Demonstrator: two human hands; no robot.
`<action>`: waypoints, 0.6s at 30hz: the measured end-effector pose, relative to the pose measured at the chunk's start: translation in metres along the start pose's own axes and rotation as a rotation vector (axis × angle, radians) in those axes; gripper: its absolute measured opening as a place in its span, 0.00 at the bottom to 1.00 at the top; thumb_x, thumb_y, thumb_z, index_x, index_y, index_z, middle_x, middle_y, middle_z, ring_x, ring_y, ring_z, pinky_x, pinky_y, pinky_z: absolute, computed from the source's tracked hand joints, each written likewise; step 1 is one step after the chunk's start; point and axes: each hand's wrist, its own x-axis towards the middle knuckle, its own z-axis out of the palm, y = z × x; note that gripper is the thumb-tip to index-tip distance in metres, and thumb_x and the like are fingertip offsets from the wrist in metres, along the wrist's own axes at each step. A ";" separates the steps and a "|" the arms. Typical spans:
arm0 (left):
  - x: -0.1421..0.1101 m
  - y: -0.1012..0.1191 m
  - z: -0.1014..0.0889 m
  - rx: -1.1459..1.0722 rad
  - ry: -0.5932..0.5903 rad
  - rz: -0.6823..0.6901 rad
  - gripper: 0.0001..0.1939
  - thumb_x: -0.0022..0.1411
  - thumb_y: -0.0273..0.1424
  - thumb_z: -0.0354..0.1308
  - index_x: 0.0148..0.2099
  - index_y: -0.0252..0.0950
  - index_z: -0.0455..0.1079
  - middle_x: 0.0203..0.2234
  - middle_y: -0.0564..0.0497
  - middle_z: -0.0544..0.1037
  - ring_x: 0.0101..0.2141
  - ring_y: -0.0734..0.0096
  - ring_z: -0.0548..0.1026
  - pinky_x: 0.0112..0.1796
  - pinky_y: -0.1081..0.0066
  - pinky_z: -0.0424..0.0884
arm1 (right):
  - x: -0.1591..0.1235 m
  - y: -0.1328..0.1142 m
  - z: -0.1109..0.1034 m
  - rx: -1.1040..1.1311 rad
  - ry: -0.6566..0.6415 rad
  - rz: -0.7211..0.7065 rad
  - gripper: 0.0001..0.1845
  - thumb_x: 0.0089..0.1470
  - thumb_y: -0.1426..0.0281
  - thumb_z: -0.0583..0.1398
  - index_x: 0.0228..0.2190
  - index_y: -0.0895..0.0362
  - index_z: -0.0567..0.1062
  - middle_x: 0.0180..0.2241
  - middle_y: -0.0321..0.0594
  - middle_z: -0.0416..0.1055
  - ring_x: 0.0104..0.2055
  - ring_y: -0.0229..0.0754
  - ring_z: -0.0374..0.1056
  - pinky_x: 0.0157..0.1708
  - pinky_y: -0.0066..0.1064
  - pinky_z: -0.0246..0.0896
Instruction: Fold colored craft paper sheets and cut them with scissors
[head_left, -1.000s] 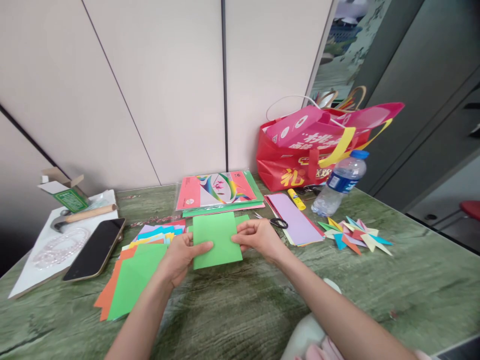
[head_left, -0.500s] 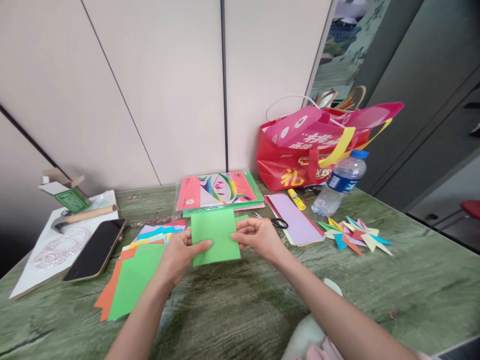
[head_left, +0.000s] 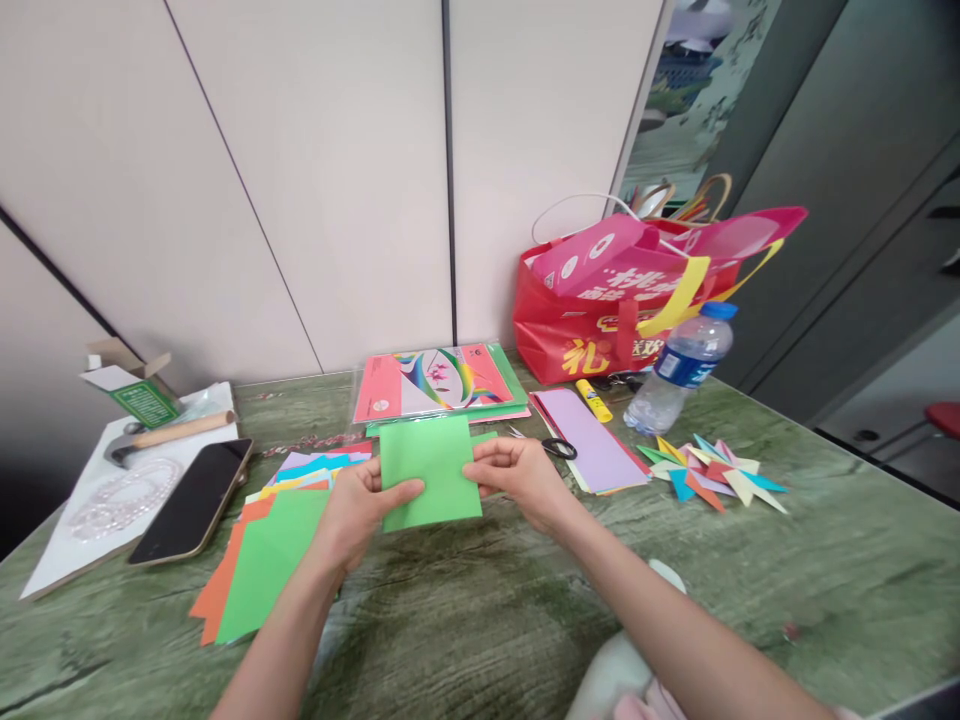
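Over the middle of the table, the left hand and right hand grasp a green paper square by opposite side edges, thumbs on its near face. Compared with a second ago, the square sits slightly higher in view and a touch further left, overlapping more of the pink-covered paper pack behind; both grips look the same. Beside the left forearm, the fanned paper sheets are unmoved, as are the scissors, lilac strips and folded paper star to the right.
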 end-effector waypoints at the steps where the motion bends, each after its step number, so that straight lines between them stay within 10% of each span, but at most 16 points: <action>1: 0.000 0.000 0.000 -0.003 -0.005 -0.008 0.21 0.36 0.35 0.67 0.36 0.32 0.72 0.31 0.44 0.79 0.32 0.57 0.76 0.35 0.61 0.71 | -0.001 -0.001 0.001 -0.016 0.004 -0.010 0.18 0.24 0.67 0.69 0.21 0.61 0.72 0.16 0.32 0.69 0.18 0.31 0.64 0.18 0.24 0.63; 18: 0.001 0.000 -0.001 0.035 0.007 -0.004 0.21 0.37 0.36 0.67 0.36 0.32 0.72 0.30 0.45 0.79 0.33 0.56 0.76 0.34 0.62 0.72 | -0.003 -0.003 0.004 -0.095 0.029 -0.107 0.17 0.25 0.64 0.68 0.20 0.60 0.72 0.17 0.33 0.69 0.19 0.34 0.64 0.19 0.28 0.65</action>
